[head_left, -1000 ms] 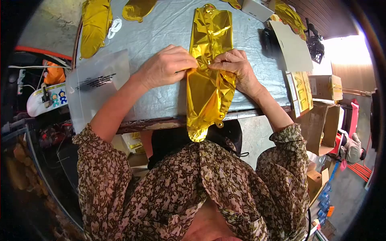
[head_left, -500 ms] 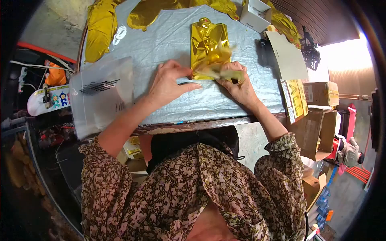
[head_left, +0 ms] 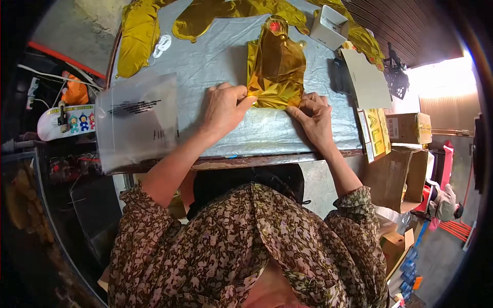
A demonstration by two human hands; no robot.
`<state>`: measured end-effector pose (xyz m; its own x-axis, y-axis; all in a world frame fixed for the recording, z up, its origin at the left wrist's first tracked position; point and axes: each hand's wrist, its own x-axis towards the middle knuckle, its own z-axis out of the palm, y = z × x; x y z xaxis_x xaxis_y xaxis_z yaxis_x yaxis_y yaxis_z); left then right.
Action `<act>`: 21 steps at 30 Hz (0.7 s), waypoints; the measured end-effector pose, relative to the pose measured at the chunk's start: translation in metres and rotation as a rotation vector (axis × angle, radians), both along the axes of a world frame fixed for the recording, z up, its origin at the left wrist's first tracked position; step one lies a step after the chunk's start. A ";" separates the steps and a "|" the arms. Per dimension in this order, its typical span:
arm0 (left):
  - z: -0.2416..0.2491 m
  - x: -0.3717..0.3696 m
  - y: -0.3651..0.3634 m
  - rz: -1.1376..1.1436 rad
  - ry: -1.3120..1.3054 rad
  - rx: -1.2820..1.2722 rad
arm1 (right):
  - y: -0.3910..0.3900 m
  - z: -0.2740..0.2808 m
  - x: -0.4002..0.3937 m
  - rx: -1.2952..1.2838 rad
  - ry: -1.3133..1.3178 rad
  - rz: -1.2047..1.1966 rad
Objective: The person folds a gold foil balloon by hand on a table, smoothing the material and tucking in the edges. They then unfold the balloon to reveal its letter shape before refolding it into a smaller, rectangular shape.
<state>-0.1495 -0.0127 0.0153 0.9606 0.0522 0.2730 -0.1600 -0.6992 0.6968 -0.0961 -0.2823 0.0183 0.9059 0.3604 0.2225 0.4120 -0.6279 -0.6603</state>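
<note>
A shiny gold foil piece (head_left: 280, 66) lies folded on the silver-grey table cover, with a small red spot near its top end. My left hand (head_left: 224, 109) pinches its lower left corner between thumb and fingers. At the lower right corner, my right hand (head_left: 314, 119) grips the foil, thumb at the edge and fingers curled. The foil's lower part is creased between the two hands.
Gold foil shapes (head_left: 137, 38) lie along the table's far and left edges, near a white string coil (head_left: 162, 45). A clear plastic bag (head_left: 138, 123) lies at left. A white box (head_left: 329, 26), grey card (head_left: 365, 79) and yellow printed packaging (head_left: 378, 134) are at right.
The blurred foil flap near my right hand now lies over the folded piece, which looks longer at its top. My right hand has moved slightly down and right. The view has shifted slightly.
</note>
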 end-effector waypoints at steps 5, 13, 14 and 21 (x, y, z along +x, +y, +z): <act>0.002 -0.009 -0.005 0.043 0.065 -0.005 | 0.005 0.003 0.002 -0.092 0.070 0.010; -0.009 -0.015 -0.010 0.162 -0.099 0.059 | 0.011 -0.001 0.003 -0.103 -0.027 0.002; -0.009 -0.015 -0.011 0.164 -0.095 0.060 | 0.011 -0.002 0.002 -0.081 -0.045 -0.006; -0.007 -0.011 -0.012 0.176 -0.017 0.125 | 0.010 0.002 0.002 -0.085 0.034 -0.027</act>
